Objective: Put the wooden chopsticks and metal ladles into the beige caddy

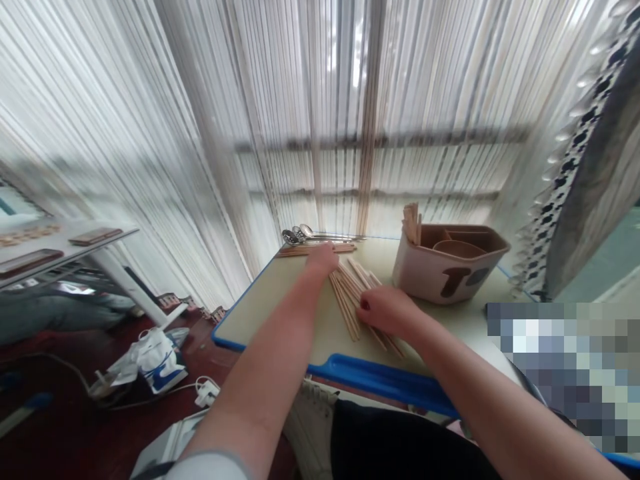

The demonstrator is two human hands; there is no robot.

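Observation:
A loose pile of wooden chopsticks (pixel 350 293) lies on a small beige table with a blue rim (pixel 370 377). My left hand (pixel 324 259) rests on the far end of the pile, fingers curled down over the sticks. My right hand (pixel 387 310) presses on the near end of the pile, fingers bent onto them. A pink and brown divided holder (pixel 447 267) stands right of the pile, with a few flat wooden sticks (pixel 413 223) upright in its left corner.
Metal spoons (pixel 303 235) and more chopsticks (pixel 295 251) lie along the table's far edge, against a striped sheer curtain. A white table (pixel 65 247) stands at left. Bags and cables (pixel 155 367) lie on the dark red floor.

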